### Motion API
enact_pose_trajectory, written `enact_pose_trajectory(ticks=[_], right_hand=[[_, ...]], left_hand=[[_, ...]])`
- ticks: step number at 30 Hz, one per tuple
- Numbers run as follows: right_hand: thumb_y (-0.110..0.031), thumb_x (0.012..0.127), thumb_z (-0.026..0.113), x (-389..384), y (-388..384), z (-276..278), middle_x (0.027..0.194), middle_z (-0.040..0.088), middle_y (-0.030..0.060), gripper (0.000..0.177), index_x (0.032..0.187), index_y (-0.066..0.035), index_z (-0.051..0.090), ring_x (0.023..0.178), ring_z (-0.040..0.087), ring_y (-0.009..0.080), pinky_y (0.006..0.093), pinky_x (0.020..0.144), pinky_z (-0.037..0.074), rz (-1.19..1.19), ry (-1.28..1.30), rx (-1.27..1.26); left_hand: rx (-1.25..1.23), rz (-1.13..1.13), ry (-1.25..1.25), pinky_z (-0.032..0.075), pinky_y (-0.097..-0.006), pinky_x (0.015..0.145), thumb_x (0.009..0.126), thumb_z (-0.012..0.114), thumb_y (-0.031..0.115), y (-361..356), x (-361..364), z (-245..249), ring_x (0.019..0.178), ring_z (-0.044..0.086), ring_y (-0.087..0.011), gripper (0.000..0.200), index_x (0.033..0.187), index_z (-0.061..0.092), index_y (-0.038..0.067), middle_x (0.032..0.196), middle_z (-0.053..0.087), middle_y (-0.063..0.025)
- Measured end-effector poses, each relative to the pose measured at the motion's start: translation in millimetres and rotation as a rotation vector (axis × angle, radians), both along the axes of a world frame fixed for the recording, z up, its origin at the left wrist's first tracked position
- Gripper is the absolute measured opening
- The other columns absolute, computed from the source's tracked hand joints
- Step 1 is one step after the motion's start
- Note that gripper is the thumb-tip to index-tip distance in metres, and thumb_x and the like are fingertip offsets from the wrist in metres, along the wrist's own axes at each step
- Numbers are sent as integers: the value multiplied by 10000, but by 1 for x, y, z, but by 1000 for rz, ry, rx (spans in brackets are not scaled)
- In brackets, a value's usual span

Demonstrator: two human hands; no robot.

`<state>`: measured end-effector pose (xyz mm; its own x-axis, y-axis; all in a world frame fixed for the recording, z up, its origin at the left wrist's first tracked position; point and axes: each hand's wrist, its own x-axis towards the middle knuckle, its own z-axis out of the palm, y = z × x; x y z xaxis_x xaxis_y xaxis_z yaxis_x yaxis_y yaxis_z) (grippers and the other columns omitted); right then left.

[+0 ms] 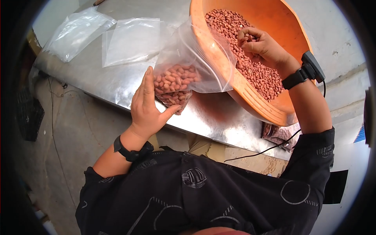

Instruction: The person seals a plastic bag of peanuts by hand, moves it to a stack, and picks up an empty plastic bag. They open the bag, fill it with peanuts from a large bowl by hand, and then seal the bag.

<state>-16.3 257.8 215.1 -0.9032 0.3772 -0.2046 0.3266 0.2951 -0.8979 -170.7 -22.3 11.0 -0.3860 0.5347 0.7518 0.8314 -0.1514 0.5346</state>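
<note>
A clear zip bag (176,80), partly filled with reddish peanuts, stands on the metal table with its open mouth leaning against the rim of an orange basin (254,100). Around the bag's lower left side is my left hand (147,105), thumb and fingers apart and touching the plastic. Many red peanuts (262,78) lie inside the basin. Over them my right hand (262,47) is curled, with a few peanuts showing between its fingers and palm.
Empty clear bags (131,41) lie flat on the metal table (113,84), with another stack (76,33) at the far left. Filled peanut bags (280,135) rest beneath the basin's near right end. A black cable (254,155) crosses the table's front edge.
</note>
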Motion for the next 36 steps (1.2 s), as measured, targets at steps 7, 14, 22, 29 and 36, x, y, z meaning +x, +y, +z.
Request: enact_pose_trajectory(ticks=[7, 14, 22, 29, 36], right_hand=[[4, 851, 638, -32, -55, 50, 795, 508, -44, 169, 994, -65, 579, 601, 436, 29, 168, 498, 359, 206, 134, 107], [21, 836, 633, -66, -103, 48, 798, 526, -45, 106, 926, -14, 590, 634, 476, 66, 216, 573, 436, 633, 111, 901], [-80, 812, 650, -76, -138, 31, 725, 581, 165, 103, 869, -7, 606, 731, 606, 319, 360, 690, 496, 810, -133, 1405], [3, 823, 634, -78, -141, 45, 1023, 671, 125, 295, 1116, -34, 646, 894, 657, 221, 315, 818, 521, 654, -211, 1074], [33, 833, 650, -62, -106, 39, 989, 628, 20, 309, 1137, -9, 624, 824, 617, 103, 254, 775, 518, 600, -5, 659]], left_hand=[[9, 15, 25, 451, -430, 973, 612, 865, 267, 0, 1, 1, 1210, 509, -426, 1109, 1463, 224, -43, 1429, 393, -276], [-9, -2, -27, 447, -429, 982, 601, 874, 244, -1, 1, 2, 1218, 502, -433, 1125, 1468, 216, -39, 1409, 410, -289], [1, -11, -40, 432, -438, 1003, 584, 882, 246, -2, 1, 2, 1238, 485, -440, 1155, 1473, 202, -37, 1408, 407, -299], [0, -2, -28, 434, -440, 1006, 580, 883, 244, -3, 1, 1, 1238, 487, -441, 1173, 1478, 183, -36, 1406, 409, -302], [10, 12, -7, 451, -425, 986, 579, 888, 236, -1, 1, 1, 1199, 524, -417, 1179, 1481, 179, -34, 1382, 440, -286]])
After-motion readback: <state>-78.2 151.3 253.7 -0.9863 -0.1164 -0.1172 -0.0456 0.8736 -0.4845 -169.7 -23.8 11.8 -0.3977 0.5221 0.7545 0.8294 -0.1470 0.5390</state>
